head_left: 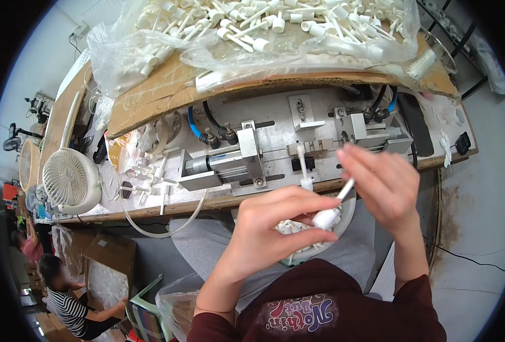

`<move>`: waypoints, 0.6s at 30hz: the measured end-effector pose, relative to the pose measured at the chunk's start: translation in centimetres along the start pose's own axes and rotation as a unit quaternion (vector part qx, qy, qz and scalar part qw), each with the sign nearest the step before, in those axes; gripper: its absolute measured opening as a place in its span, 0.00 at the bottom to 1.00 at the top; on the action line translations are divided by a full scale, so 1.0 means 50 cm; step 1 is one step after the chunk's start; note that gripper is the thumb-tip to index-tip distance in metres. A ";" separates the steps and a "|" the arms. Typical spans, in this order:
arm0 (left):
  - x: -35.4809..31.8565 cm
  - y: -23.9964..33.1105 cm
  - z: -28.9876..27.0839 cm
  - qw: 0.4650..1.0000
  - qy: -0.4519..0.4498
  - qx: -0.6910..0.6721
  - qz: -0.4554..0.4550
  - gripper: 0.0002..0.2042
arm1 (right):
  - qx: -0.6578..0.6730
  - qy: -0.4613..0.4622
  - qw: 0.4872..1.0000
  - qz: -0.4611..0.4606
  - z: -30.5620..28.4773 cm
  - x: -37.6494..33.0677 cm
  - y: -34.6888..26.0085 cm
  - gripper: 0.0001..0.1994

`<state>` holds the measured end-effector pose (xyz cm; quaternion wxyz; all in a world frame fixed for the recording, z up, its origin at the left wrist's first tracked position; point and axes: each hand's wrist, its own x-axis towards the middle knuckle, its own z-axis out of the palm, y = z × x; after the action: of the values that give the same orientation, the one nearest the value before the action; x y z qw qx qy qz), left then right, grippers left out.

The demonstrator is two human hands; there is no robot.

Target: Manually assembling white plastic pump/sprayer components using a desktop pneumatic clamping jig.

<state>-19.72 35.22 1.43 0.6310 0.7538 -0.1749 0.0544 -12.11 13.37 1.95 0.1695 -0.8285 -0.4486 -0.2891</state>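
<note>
Maroon top (343, 293): right up close, coloured print across its chest, sleeves running out to both hands.
Left hand (275, 225): thumb below, fingers above, and it's a pinch, closed on the fat end of a white mallet-shaped piece.
Mallet-shaped piece (324, 219): head tucked between the left thumb and fingertips, its thin stick slanting up and away to the right, towards the other hand.
Right hand (386, 188): raised at the stick's upper end, fingers bunched and a little blurred; whether they grip the stick or merely meet it, I cannot tell.
Round tub (350, 212): just beneath the hands, over grey trousers (207, 245), with more white pieces inside, partly hidden by the left hand.
Second white piece (303, 162): beyond the hands, stick lying towards the small metal block (320, 147), head towards the bench edge.
Metal cylinders: one unit left of the block (221, 162), another to its right (372, 132), blue and black hoses at each.
White fan (70, 181): over on the bench's left, loose white pieces (150, 176) beside it.
Cardboard sheet (167, 108): across the back, carrying clear film and a big heap of white pieces (258, 23).
Co-worker (67, 308): far lower left, striped shirt, beside an open carton (113, 251).
</note>
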 end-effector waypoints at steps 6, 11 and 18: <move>-0.009 -0.022 0.017 0.971 0.136 0.195 0.034 0.16 | 0.001 0.160 0.982 0.096 -0.043 0.163 0.172 0.16; -0.001 -0.078 0.045 0.918 0.106 0.378 0.066 0.14 | -0.044 -0.149 0.967 0.200 -0.023 0.249 0.381 0.27; 0.016 -0.087 0.057 0.869 0.083 0.484 0.066 0.14 | -0.037 -0.137 0.966 0.218 0.060 0.278 0.308 0.28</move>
<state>-17.90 32.91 -2.96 0.1945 0.9442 -0.1229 0.2358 7.82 15.62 8.07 0.1348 -0.9436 -0.2652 -0.1455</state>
